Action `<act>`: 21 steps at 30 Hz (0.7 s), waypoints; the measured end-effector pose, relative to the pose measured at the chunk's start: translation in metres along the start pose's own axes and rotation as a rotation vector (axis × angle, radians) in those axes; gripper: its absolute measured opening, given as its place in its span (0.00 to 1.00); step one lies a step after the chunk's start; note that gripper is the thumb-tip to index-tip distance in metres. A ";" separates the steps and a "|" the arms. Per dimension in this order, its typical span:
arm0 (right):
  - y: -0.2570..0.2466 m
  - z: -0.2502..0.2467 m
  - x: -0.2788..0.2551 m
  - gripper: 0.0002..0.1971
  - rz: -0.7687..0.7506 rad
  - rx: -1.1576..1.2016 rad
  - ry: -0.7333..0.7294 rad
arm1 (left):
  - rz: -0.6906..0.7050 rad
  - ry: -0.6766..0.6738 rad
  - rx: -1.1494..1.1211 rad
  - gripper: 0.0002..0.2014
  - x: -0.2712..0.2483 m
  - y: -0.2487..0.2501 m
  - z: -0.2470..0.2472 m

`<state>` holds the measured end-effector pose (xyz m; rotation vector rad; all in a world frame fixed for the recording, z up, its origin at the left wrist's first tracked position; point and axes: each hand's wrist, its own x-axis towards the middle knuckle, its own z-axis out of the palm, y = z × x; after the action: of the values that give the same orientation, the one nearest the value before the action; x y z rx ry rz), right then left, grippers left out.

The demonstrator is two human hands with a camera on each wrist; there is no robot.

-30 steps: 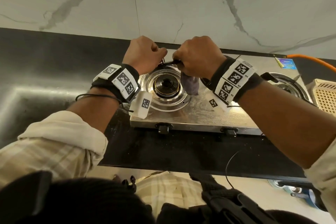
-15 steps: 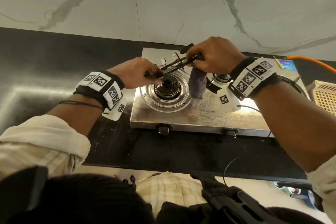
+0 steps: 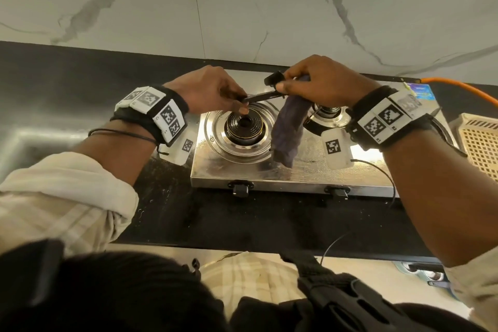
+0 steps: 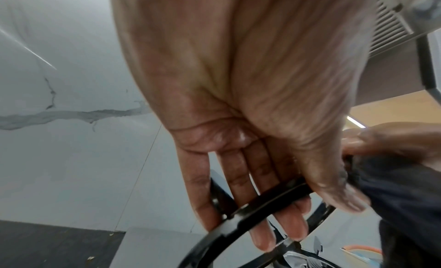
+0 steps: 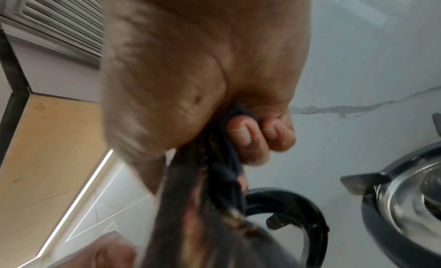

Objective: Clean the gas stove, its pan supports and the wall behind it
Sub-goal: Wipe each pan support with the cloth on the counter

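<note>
The steel gas stove (image 3: pixel 304 170) stands on the black counter under the marble wall (image 3: pixel 269 8). A black pan support (image 3: pixel 260 96) is held tilted above the left burner (image 3: pixel 244 125). My left hand (image 3: pixel 242 104) pinches its ring (image 4: pixel 269 198) between thumb and fingers. My right hand (image 3: pixel 285 83) grips the other side together with a dark purple cloth (image 3: pixel 288 129), which hangs down onto the stove top. In the right wrist view the fingers curl round the cloth (image 5: pixel 229 159) beside the ring (image 5: pixel 298 206). A second pan support (image 5: pixel 372 215) sits on the right burner.
An orange gas hose (image 3: pixel 458 86) runs off at the back right. A beige perforated basket (image 3: pixel 479 143) stands right of the stove. Two black knobs (image 3: pixel 239 187) stick out of the stove's front. Bare black counter (image 3: pixel 67 89) lies to the left.
My hands have drawn apart, the left one toward the front left and the right one to the right. The pan support now shows tilted between them, and the cloth hangs lower.
</note>
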<state>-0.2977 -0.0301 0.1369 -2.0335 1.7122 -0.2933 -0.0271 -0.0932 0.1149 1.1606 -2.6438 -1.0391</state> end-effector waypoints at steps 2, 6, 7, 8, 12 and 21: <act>-0.002 0.008 0.004 0.22 0.021 -0.021 0.055 | 0.015 0.014 0.014 0.17 0.000 0.000 0.000; -0.005 0.018 0.011 0.19 0.050 -0.097 0.144 | 0.075 0.083 0.036 0.17 -0.002 -0.003 0.001; -0.006 0.020 0.012 0.18 0.059 -0.088 0.167 | 0.094 0.113 0.023 0.17 -0.003 -0.006 0.002; -0.007 0.021 0.013 0.16 0.070 -0.082 0.186 | 0.108 0.160 0.005 0.17 -0.004 -0.009 0.004; -0.009 0.029 0.015 0.14 0.123 -0.048 0.237 | -0.033 0.406 -0.073 0.19 -0.008 -0.018 0.008; -0.015 0.029 0.018 0.14 0.075 -0.053 0.241 | -0.232 0.330 0.051 0.15 -0.007 -0.037 0.010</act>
<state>-0.2681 -0.0398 0.1158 -2.0339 1.9534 -0.4905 -0.0024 -0.1008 0.0864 1.5286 -2.3337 -0.7329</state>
